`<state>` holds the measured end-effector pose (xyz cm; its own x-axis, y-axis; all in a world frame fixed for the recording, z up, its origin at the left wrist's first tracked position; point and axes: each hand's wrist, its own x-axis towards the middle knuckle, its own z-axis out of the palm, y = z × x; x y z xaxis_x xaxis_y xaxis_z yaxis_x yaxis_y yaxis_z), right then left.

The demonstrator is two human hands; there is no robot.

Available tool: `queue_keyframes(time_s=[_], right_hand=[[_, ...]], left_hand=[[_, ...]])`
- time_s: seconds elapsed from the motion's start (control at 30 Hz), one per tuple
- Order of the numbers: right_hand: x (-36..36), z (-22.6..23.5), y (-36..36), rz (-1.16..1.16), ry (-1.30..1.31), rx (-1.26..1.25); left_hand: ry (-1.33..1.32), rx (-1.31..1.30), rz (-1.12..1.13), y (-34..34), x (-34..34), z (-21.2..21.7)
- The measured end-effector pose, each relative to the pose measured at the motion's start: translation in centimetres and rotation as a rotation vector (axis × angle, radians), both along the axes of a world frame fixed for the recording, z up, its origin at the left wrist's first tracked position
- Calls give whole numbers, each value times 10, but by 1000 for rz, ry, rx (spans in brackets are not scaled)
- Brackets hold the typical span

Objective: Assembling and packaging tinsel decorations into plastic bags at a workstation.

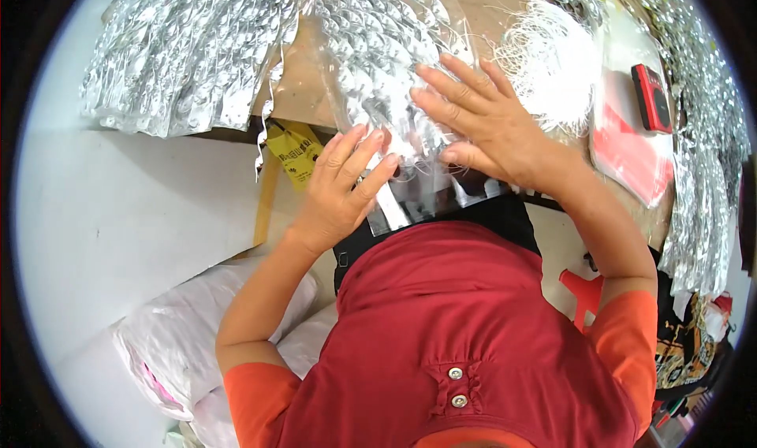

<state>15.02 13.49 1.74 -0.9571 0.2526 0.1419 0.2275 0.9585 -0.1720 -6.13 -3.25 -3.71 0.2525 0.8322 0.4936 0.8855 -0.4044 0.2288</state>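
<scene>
Now I count two hands: my left hand (341,182) and right hand (481,121) lie flat, fingers spread, on one silver foil stack (378,46) at the table's (303,93) near edge.

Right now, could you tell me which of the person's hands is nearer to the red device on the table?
Right. The right hand lies flat on the silver foil pack, just left of the red device; the left hand is farther left, at the pack's near edge.

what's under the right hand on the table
The right hand lies flat on a clear bag of silvery foil pieces, with the left hand at its near edge. What lies beneath the bag is covered.
</scene>
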Motion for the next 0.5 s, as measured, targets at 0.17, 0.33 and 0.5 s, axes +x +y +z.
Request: queue_keyframes(time_s=[0.17, 0.33, 0.5], right_hand=[[-12, -2, -5, -22, -54, 133], [-14, -5, -5, 72, -37, 15], [-14, -14, -6, 109, -29, 9]], left_hand=[[63, 1, 42, 1, -4, 4], [39, -60, -1, 0, -13, 11], [18, -35, -24, 0, -12, 10]])
